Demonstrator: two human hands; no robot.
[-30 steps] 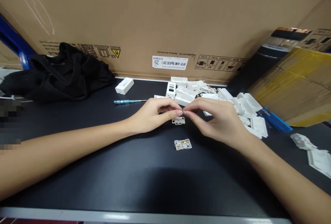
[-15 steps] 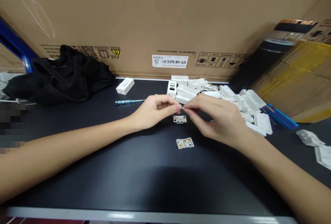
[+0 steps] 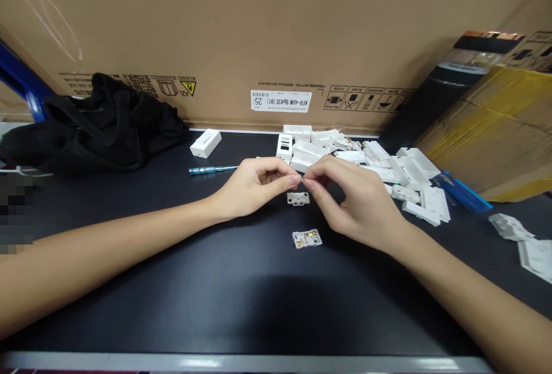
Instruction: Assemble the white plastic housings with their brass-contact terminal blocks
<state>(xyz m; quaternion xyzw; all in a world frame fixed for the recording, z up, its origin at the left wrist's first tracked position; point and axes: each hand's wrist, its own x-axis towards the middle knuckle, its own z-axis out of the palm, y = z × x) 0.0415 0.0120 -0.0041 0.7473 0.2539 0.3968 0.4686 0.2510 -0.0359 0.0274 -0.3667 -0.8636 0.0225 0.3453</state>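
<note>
Basically, gold-contact plate [image 3: 307, 239] = reference, all places off that. Carton [image 3: 215, 23]: well beyond it, print upside down, so presumably stood inverted. Dark tabletop [image 3: 215, 299]: under it; pale parts show up well on that. Taped box [image 3: 495, 132]: far right and beyond. Black bag [image 3: 116, 126]: far left and beyond, probably parked there to stay out of the way. Dark cylinder [image 3: 425, 100]: right and beyond, next to the box. White casings [image 3: 350, 157]: heaped beyond and to the right, likely grouped to keep the near area workable. Left hand [image 3: 256, 187]: just beyond and left, thumb and index closed to a pinch, other fingers curled. Right hand [image 3: 360, 195]: beyond and right, same pinch, tips almost meeting the left's; probably so both can steady something very small. White block [image 3: 206, 144]: left and beyond, apart from the heap. Screwdriver [image 3: 210, 171]: left and beyond, shaft towards the left hand, likely kept in reach. Second plate [image 3: 298, 199]: just beyond the reference, almost under the fingertips. Tiny piece [image 3: 302, 179]: beyond the reference, apparently pinched between both hands' fingertips; too small to identify.
</note>
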